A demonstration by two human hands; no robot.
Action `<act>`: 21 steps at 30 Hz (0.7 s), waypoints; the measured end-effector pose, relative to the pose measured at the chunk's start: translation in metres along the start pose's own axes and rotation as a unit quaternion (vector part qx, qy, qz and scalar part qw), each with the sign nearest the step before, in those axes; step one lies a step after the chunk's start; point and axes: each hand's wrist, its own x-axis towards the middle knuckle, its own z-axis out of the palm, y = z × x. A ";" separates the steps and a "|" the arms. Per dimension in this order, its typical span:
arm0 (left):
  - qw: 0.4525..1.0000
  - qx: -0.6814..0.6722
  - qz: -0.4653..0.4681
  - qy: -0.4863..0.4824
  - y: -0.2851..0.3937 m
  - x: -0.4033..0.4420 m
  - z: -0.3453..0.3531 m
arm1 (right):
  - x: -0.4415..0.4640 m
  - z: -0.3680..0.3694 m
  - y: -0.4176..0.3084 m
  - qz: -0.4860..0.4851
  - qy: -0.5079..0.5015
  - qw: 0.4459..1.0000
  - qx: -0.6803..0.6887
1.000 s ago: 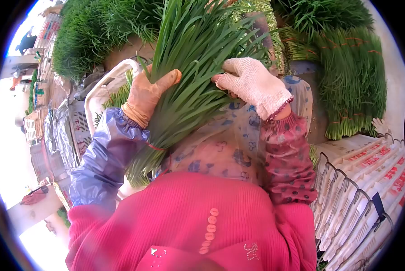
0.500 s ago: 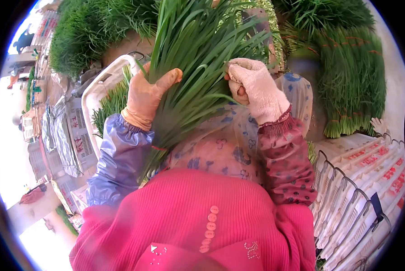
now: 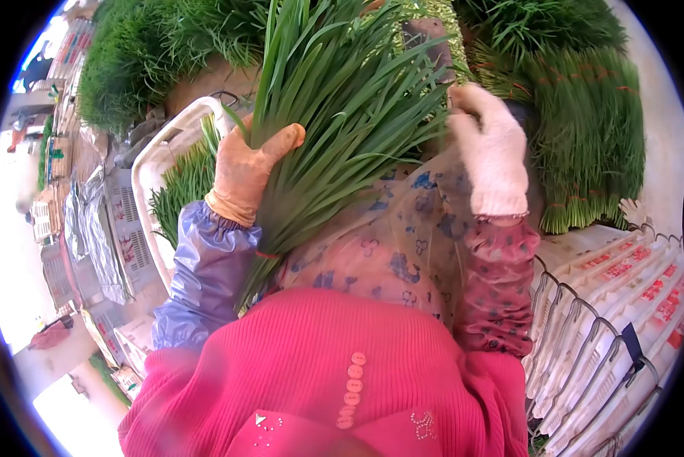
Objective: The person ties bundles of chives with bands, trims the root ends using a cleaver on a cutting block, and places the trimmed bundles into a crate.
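Observation:
A loose, fanned bunch of garlic chives (image 3: pixel 342 145) lies across my lap, its leaf tips pointing up and away from me. My left hand (image 3: pixel 249 167), in an orange rubber glove, is closed round the bunch's left side with the thumb on top. A red band (image 3: pixel 269 254) circles the bunch near its lower end. To the right of the leaf tips is my right hand (image 3: pixel 494 152) in a white knit glove. Its fingers are curled in close by the outermost tips; what is between them, if anything, I cannot make out. A clear patterned apron (image 3: pixel 403 244) covers my knees.
At my left stands a white basket (image 3: pixel 145 171) of cut chives (image 3: pixel 193 179). Banded chive bundles (image 3: pixel 589 137) are piled at the right, with more greens (image 3: pixel 166 61) at the back left. Stacked white crates (image 3: pixel 608 305) with metal handles stand near my right elbow.
My right hand has moved right, away from the bunch's leaves, and turned so its back shows more. My left hand keeps its hold on the bunch almost in place.

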 end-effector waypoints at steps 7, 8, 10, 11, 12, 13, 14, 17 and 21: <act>1.000 -0.029 0.001 -0.012 -0.006 0.000 0.000 | -0.010 0.056 -0.026 -0.204 -0.067 0.973 -0.083; 0.999 -0.053 -0.001 -0.010 -0.008 0.000 0.000 | -0.010 0.066 -0.024 -0.145 -0.026 0.988 0.041; 0.997 -0.076 -0.003 -0.003 -0.013 0.000 -0.004 | 0.001 0.068 -0.026 0.074 0.011 0.968 0.238; 0.997 -0.070 -0.013 -0.005 -0.015 0.001 -0.007 | 0.009 0.058 -0.028 0.176 -0.013 0.937 0.301; 0.998 -0.063 -0.023 -0.008 -0.015 0.003 -0.008 | 0.003 0.054 -0.036 0.020 0.040 0.974 0.222; 0.998 -0.063 -0.022 -0.007 -0.014 0.005 -0.010 | 0.001 0.049 -0.045 -0.064 -0.016 0.968 0.241; 0.996 -0.077 -0.041 0.005 -0.013 0.007 -0.009 | 0.007 0.048 -0.051 -0.248 -0.038 0.962 0.108; 0.995 -0.085 -0.044 0.030 -0.010 0.010 -0.011 | 0.005 0.053 -0.067 -0.289 -0.197 0.934 -0.069; 0.993 -0.089 -0.052 0.063 0.002 0.010 -0.036 | 0.018 0.055 -0.064 -0.196 -0.374 0.882 -0.210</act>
